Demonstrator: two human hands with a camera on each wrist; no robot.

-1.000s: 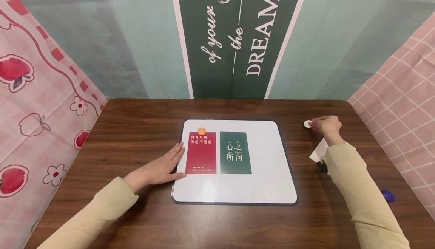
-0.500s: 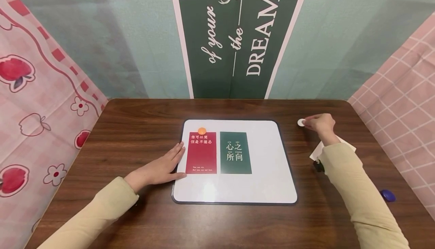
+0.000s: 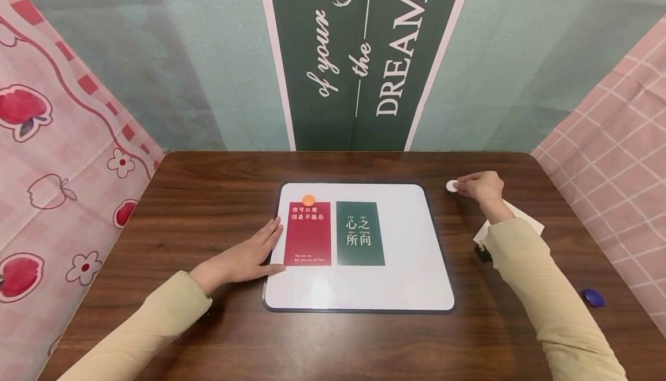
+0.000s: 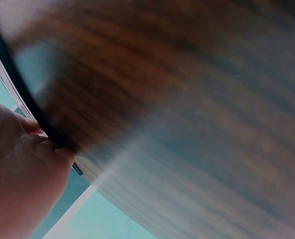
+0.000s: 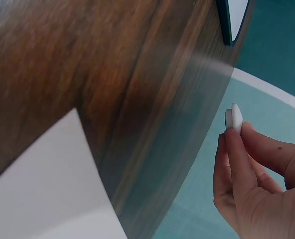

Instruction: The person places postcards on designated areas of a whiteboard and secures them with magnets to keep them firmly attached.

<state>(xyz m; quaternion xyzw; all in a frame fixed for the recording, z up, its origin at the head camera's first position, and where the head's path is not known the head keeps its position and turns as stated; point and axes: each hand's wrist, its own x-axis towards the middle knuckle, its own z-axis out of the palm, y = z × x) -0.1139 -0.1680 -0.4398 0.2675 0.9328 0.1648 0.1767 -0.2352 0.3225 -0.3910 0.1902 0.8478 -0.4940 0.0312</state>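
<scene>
1. Right hand point(image 3: 481, 187): thumb and fingertips brought together, pinching a white disc point(image 3: 452, 186) near its rim; the gap between them is only the disc's thickness.
2. White disc: lies at the tips of the right hand's fingers, on the side toward the whiteboard point(image 3: 416, 285). It is held raised from the brown surface point(image 3: 364, 346), beyond the board's right edge and near its far right corner, touching neither.
3. Orientation of disc: the head view shows its round white face. The right wrist view shows it nearly edge-on, its longer dimension close to upright in that view, a narrower grey backing facing left.
4. Left hand point(image 3: 247, 256): fingers extended, thumb spread apart, gripping nothing; it rests across the whiteboard's left edge.
5. Whiteboard: flat, long axis running left to right. A red card point(image 3: 308, 236) and a green card point(image 3: 361, 233) lie on it side by side, long axes running away from the person. An orange disc point(image 3: 309, 200) sits at the red card's far edge.
6. A white sheet point(image 3: 528, 219) lies partly hidden beneath the right forearm.
</scene>
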